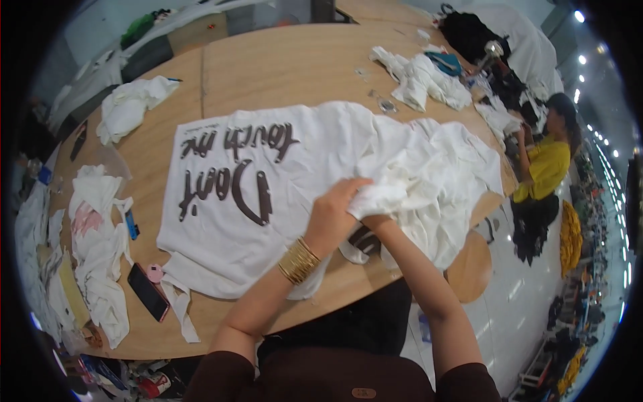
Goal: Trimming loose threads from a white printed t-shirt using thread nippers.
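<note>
A large white garment (pixel 308 167) with big dark lettering is spread over the wooden table in front of me. Its left part lies fairly flat, while the right part is bunched in many folds. My left hand (pixel 335 209), with a stack of gold bangles at the wrist, pinches a fold of the white cloth near the middle. Close beside it, my right hand (pixel 379 222) reaches in at the bunched cloth, which covers its fingers. Below the hands, a bit of dark print shows at the garment's near edge.
The table (pixel 281 67) also bears a phone (pixel 148 292), a pink round thing (pixel 155 273), a blue tool (pixel 131 226) and crumpled white cloths (pixel 97 248) at left. More white cloth (pixel 429 82) lies far right. A person in yellow (pixel 546 164) handles cloth beyond the right edge. A stool (pixel 471 268) stands below.
</note>
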`<action>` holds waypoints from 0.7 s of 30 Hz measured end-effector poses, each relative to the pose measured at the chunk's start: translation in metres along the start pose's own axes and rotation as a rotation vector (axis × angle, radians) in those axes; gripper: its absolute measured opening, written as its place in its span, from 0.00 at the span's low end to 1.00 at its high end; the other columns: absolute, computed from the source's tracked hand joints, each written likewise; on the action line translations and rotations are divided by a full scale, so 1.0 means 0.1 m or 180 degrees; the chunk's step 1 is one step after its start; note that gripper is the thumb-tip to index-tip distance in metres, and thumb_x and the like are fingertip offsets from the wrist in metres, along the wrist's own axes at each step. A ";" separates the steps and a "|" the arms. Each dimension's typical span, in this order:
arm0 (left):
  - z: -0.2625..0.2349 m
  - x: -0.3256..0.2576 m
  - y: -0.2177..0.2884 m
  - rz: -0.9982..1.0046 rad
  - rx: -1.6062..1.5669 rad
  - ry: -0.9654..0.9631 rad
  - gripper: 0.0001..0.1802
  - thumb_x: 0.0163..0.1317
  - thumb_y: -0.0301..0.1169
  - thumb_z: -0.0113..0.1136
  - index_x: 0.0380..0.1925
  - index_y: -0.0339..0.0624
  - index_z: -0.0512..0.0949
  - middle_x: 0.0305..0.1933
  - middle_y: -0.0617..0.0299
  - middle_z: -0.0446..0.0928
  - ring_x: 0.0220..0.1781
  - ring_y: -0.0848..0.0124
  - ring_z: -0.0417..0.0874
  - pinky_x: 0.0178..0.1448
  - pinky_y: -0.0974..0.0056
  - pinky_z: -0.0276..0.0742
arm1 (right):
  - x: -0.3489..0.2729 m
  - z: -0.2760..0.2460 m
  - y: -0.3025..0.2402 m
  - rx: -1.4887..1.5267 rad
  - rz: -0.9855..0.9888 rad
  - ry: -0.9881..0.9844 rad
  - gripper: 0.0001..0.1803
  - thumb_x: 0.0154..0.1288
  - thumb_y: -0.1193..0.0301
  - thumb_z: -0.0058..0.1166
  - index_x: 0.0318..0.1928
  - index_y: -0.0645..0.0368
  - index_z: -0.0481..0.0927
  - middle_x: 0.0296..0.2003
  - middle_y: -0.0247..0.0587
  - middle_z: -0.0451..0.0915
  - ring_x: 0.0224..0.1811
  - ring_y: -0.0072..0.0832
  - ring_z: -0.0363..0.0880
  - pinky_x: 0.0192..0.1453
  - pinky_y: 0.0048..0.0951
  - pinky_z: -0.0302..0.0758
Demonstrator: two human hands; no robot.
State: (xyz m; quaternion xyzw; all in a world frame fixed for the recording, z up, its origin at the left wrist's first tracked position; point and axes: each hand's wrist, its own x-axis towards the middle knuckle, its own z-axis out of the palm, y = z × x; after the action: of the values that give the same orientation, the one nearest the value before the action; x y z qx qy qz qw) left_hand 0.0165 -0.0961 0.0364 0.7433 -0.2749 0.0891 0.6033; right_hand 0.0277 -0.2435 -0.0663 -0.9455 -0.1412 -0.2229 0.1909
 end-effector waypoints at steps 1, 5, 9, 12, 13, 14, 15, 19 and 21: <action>-0.03 -0.02 0.02 -0.0032 -0.0064 -0.0023 0.21 0.46 0.15 0.50 0.43 0.43 0.73 0.38 0.52 0.75 0.40 0.57 0.78 0.43 0.61 0.74 | 0.01 -0.07 0.04 0.0054 -0.0080 0.0006 0.14 0.56 0.76 0.46 0.44 0.60 0.75 0.43 0.53 0.74 0.46 0.46 0.71 0.52 0.40 0.67; -0.01 -0.16 0.04 -0.0478 -0.0321 -0.0312 0.23 0.48 0.17 0.55 0.47 0.42 0.72 0.40 0.57 0.75 0.34 0.69 0.77 0.39 0.69 0.73 | 0.19 -0.27 0.03 0.0215 -0.0310 -0.0005 0.14 0.56 0.77 0.46 0.44 0.60 0.75 0.43 0.52 0.74 0.46 0.46 0.71 0.52 0.40 0.67; -0.08 -0.35 -0.08 -0.0519 -0.0440 -0.0263 0.27 0.45 0.15 0.51 0.49 0.43 0.71 0.42 0.58 0.76 0.36 0.69 0.77 0.41 0.68 0.73 | 0.46 -0.32 -0.12 0.0316 -0.0421 -0.0145 0.14 0.55 0.77 0.45 0.44 0.60 0.75 0.43 0.52 0.74 0.45 0.47 0.71 0.52 0.40 0.67; -0.11 -0.34 -0.12 -0.0711 -0.0704 -0.0384 0.22 0.47 0.17 0.54 0.47 0.41 0.74 0.39 0.57 0.76 0.33 0.69 0.77 0.41 0.68 0.74 | 0.52 -0.45 -0.11 0.0314 -0.0403 -0.0294 0.14 0.55 0.77 0.45 0.44 0.60 0.75 0.42 0.52 0.74 0.45 0.47 0.71 0.52 0.40 0.66; -0.13 -0.33 -0.11 -0.0795 -0.0933 -0.0495 0.20 0.48 0.18 0.54 0.44 0.39 0.75 0.36 0.56 0.75 0.32 0.67 0.76 0.41 0.68 0.73 | 0.58 -0.50 -0.08 0.0317 -0.0391 -0.0346 0.14 0.55 0.77 0.45 0.44 0.60 0.75 0.42 0.52 0.75 0.45 0.47 0.71 0.52 0.40 0.66; -0.16 -0.30 -0.10 -0.0784 -0.0923 -0.0477 0.20 0.48 0.18 0.54 0.44 0.39 0.75 0.36 0.56 0.75 0.32 0.67 0.76 0.41 0.68 0.73 | 0.59 -0.52 -0.09 0.0314 -0.0370 -0.0397 0.14 0.55 0.77 0.44 0.44 0.60 0.75 0.42 0.52 0.75 0.45 0.47 0.71 0.52 0.40 0.66; -0.20 -0.25 -0.08 -0.0849 -0.0778 -0.0429 0.17 0.49 0.19 0.54 0.43 0.39 0.76 0.34 0.57 0.75 0.30 0.68 0.76 0.39 0.68 0.73 | 0.57 -0.56 -0.06 0.0314 -0.0353 -0.0456 0.15 0.55 0.77 0.44 0.44 0.60 0.75 0.42 0.52 0.75 0.45 0.47 0.71 0.52 0.40 0.66; -0.27 -0.13 -0.05 -0.0754 -0.0481 -0.0068 0.13 0.52 0.20 0.54 0.40 0.39 0.78 0.27 0.62 0.73 0.25 0.74 0.69 0.33 0.71 0.68 | 0.30 -0.68 -0.05 0.0251 -0.0206 -0.0680 0.15 0.55 0.78 0.44 0.44 0.60 0.75 0.42 0.51 0.75 0.44 0.47 0.71 0.52 0.40 0.66; -0.27 -0.14 -0.05 -0.0680 -0.0429 -0.0026 0.13 0.52 0.20 0.54 0.40 0.40 0.78 0.25 0.62 0.71 0.24 0.74 0.69 0.33 0.71 0.67 | -0.06 -0.69 -0.08 0.0223 -0.0136 -0.0787 0.15 0.55 0.78 0.44 0.44 0.60 0.75 0.41 0.51 0.75 0.44 0.47 0.71 0.52 0.40 0.66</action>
State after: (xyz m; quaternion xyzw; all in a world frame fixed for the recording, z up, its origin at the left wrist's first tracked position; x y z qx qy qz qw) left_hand 0.0131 -0.0659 0.0327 0.7265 -0.2020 0.0026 0.6568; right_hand -0.0059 -0.2666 -0.0094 -0.9553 -0.1915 -0.1035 0.2002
